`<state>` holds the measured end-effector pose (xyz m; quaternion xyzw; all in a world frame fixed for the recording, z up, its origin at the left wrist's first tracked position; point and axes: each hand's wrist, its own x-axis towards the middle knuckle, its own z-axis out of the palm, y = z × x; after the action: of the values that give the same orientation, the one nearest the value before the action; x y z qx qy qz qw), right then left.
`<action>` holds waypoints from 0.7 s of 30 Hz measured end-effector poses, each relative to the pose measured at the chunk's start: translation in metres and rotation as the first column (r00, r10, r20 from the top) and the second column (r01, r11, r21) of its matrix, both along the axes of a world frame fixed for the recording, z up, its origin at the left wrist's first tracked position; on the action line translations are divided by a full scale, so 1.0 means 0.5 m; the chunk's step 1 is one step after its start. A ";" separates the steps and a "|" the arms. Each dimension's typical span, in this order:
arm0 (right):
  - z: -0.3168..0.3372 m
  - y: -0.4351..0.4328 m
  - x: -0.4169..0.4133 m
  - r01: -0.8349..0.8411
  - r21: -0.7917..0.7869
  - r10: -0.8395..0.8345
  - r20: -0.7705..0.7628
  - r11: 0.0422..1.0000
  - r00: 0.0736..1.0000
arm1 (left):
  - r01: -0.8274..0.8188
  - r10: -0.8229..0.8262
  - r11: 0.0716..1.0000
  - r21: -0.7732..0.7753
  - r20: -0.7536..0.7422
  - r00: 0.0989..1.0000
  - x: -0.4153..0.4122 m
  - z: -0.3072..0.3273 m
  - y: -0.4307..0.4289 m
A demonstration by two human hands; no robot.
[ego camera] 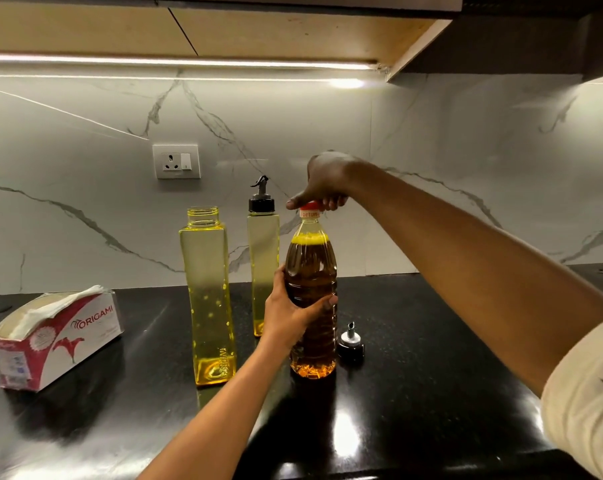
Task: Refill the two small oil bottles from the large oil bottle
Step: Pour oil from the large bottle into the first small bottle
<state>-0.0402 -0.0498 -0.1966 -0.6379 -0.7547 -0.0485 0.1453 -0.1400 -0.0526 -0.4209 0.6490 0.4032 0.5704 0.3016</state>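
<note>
Left grip [293, 313] wraps the middle of the large oil bottle [312, 265] from its left side, fingers curled across the front. Right grip [327, 181] reaches down from above, thumb and fingertips closed round the red cap [309, 205]. The bottle stands upright on the black worktop [431, 341] at the centre of the frame, with dark amber oil up to its shoulder. A band under the cap reads "fortun", the rest hidden.

A white, grey-veined wall [466, 168] rises behind the worktop. At lower left lies a red-and-white tissue box [61, 337] printed "ORIGAMI", with white tissues showing at its open top. Just left of the large bottle stands the open small bottle [206, 289], square, yellow-tinted and uncapped; the writing near its base is too small to read. Behind, between those two, stands the capped small bottle [262, 258] with a black pourer top; both small bottles look nearly empty. A loose pourer cap [350, 344] sits on the worktop just right of the large bottle's base. A wall socket [176, 161] is left of centre.
</note>
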 end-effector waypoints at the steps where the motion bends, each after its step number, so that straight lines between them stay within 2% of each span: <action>1: 0.000 -0.001 -0.001 -0.024 -0.008 0.024 -0.016 1.000 1.000 | -0.001 0.001 1.000 -0.003 -0.004 1.000 -0.001 0.000 0.000; 7: 0.028 -0.015 0.019 -0.229 -0.230 0.196 -0.157 0.946 0.968 | 0.006 -0.006 1.000 -0.011 -0.017 1.000 -0.003 0.002 0.003; 9: 0.033 -0.017 0.032 -0.306 -0.239 0.254 -0.226 0.921 0.941 | 0.010 -0.010 1.000 -0.008 -0.019 1.000 -0.004 0.001 0.005; 11: 0.031 -0.021 0.052 -0.350 -0.184 0.279 -0.326 0.918 0.903 | 0.012 -0.012 1.000 -0.007 -0.018 1.000 -0.004 -0.002 0.007; 13: 0.012 -0.022 0.082 -0.339 -0.110 0.267 -0.416 0.934 0.869 | 0.011 -0.011 1.000 -0.008 -0.014 1.000 -0.003 -0.005 0.007; 15: -0.031 -0.024 0.117 -0.288 -0.093 0.221 -0.438 0.953 0.871 | 0.003 -0.003 1.000 0.001 -0.014 1.000 -0.002 -0.006 0.006; 21: -0.269 -0.029 0.212 -0.135 -0.335 0.001 -0.371 0.932 0.929 | -0.023 0.023 1.000 0.016 0.006 1.000 0.006 -0.012 -0.002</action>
<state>0.0657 -0.0641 -0.3310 -0.6245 -0.7327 0.2128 0.1670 -0.1369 -0.0536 -0.4271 0.6448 0.4053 0.5790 0.2910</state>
